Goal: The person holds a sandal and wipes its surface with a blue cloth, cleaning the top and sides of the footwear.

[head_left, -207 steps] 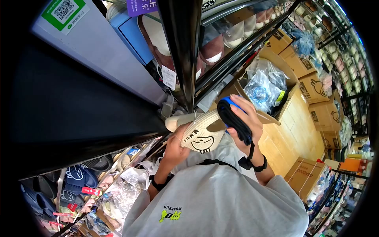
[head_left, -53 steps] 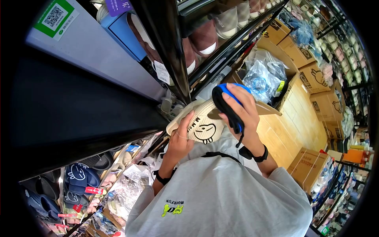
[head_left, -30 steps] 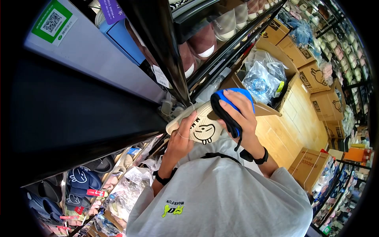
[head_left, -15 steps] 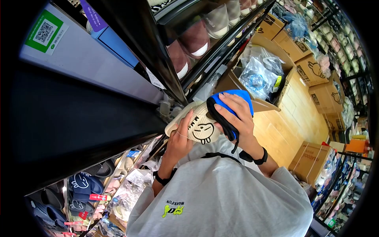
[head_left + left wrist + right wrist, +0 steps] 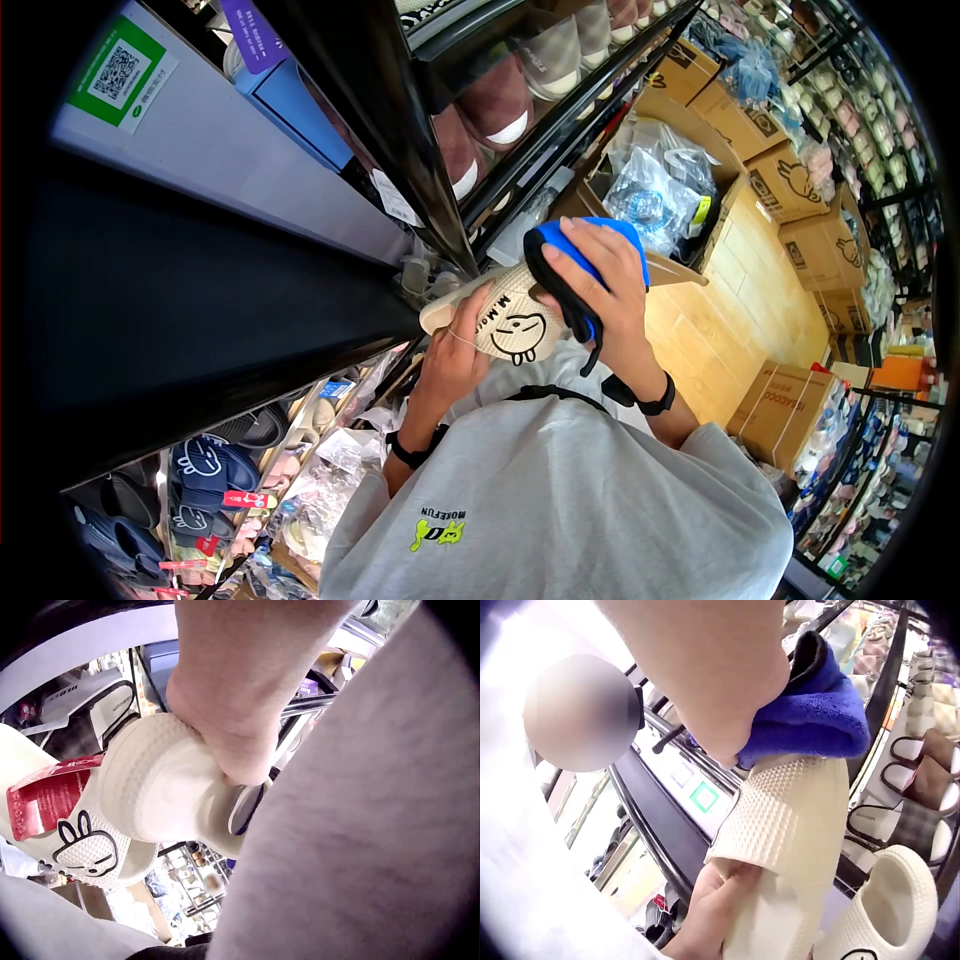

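A cream slipper (image 5: 515, 325) with a black rabbit drawing and lettering is held in front of the grey shirt. My left hand (image 5: 455, 360) grips it at the lower left; in the right wrist view its fingers reach into the opening. My right hand (image 5: 610, 290) holds a folded blue cloth (image 5: 625, 238) with black edging against the slipper's other end. In the right wrist view the fuzzy blue cloth (image 5: 810, 724) lies on the textured upper (image 5: 772, 802). A second cream slipper (image 5: 889, 907) hangs beside it. The left wrist view shows a red tag (image 5: 52, 799) on a cream slipper.
A black shelf post (image 5: 400, 130) and a dark panel (image 5: 200, 290) stand close on the left. Shoes (image 5: 495, 100) line the rack above. An open carton (image 5: 725, 190) with plastic bags, several other boxes and wooden floor (image 5: 735, 300) are at the right.
Compared with the oldest frame, the right hand with the cloth has shifted slightly, and more blue cloth shows. The left hand keeps its grip on the slipper. The view has shifted a little.
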`<action>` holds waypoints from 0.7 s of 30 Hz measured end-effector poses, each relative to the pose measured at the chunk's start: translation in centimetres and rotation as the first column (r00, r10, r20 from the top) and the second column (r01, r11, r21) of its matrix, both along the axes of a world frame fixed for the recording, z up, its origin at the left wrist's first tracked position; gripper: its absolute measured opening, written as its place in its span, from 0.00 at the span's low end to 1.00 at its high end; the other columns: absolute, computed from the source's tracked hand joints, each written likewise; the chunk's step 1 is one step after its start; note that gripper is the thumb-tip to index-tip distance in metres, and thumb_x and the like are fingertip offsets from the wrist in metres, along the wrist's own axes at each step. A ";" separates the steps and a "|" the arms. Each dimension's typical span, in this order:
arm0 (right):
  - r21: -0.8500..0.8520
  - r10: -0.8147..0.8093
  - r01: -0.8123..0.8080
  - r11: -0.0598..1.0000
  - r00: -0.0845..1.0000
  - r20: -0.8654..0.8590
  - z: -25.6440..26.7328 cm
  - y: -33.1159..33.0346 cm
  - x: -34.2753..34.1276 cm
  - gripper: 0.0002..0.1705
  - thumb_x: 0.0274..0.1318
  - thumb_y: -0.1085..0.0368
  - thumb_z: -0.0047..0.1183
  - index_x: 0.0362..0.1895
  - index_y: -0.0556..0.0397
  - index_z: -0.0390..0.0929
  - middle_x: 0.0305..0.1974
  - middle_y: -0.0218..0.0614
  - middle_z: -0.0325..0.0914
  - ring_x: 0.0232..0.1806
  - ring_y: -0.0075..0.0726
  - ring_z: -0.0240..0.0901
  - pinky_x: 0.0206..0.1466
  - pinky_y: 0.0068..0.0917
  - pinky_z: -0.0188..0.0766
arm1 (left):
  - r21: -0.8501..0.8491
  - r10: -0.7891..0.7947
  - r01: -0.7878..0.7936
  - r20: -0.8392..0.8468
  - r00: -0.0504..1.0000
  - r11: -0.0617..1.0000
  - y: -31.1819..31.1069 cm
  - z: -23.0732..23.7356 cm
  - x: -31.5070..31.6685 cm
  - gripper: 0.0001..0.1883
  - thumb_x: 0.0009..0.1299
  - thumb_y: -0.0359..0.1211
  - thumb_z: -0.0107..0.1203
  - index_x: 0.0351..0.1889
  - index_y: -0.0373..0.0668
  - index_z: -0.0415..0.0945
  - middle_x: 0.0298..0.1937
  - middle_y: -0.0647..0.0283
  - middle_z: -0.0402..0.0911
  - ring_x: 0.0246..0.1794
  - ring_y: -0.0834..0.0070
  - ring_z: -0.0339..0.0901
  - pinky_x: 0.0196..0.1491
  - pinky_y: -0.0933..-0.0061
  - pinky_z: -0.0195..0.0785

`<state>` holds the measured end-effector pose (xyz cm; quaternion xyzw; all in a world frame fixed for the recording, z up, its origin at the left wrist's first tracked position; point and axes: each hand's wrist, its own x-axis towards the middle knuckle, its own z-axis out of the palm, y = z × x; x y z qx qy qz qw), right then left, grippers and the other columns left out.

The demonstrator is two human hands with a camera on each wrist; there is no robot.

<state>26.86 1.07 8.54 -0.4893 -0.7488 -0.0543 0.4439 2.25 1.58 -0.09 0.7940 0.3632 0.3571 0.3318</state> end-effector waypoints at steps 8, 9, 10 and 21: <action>0.031 0.153 -0.162 0.986 0.968 0.198 -0.7 -1.1 -1.6 0.25 0.67 0.55 0.67 0.67 0.42 0.88 0.69 0.38 0.84 0.69 0.46 0.81 0.71 0.49 0.76 | -0.027 0.021 -0.022 -0.025 0.999 0.999 -0.4 0.0 0.2 0.43 0.66 0.17 0.50 0.85 0.34 0.60 0.76 0.37 0.76 0.73 0.35 0.77 0.73 0.46 0.75; 0.035 0.155 -0.167 0.985 0.962 0.224 -0.7 -1.0 -1.3 0.26 0.67 0.54 0.68 0.67 0.41 0.87 0.69 0.39 0.84 0.70 0.47 0.81 0.72 0.50 0.75 | -0.015 0.019 -0.019 -0.021 1.000 1.000 -0.4 -0.2 0.1 0.43 0.66 0.17 0.50 0.85 0.33 0.60 0.78 0.38 0.75 0.74 0.36 0.76 0.74 0.47 0.74; 0.036 0.153 -0.165 0.986 0.962 0.225 -0.5 -0.7 -0.7 0.26 0.67 0.54 0.68 0.67 0.41 0.87 0.69 0.39 0.84 0.70 0.47 0.81 0.72 0.50 0.75 | -0.004 0.015 -0.015 -0.017 1.000 1.000 -0.5 -0.2 0.0 0.44 0.66 0.17 0.51 0.85 0.33 0.59 0.79 0.39 0.74 0.75 0.37 0.76 0.75 0.47 0.73; -0.015 0.123 -0.123 0.992 0.985 0.124 -1.5 -0.7 0.0 0.33 0.58 0.48 0.74 0.67 0.39 0.88 0.69 0.41 0.83 0.69 0.53 0.81 0.72 0.52 0.75 | 0.014 0.006 -0.005 -0.039 0.999 1.000 0.0 0.0 -0.2 0.41 0.66 0.18 0.55 0.83 0.33 0.63 0.77 0.41 0.77 0.73 0.40 0.79 0.72 0.46 0.76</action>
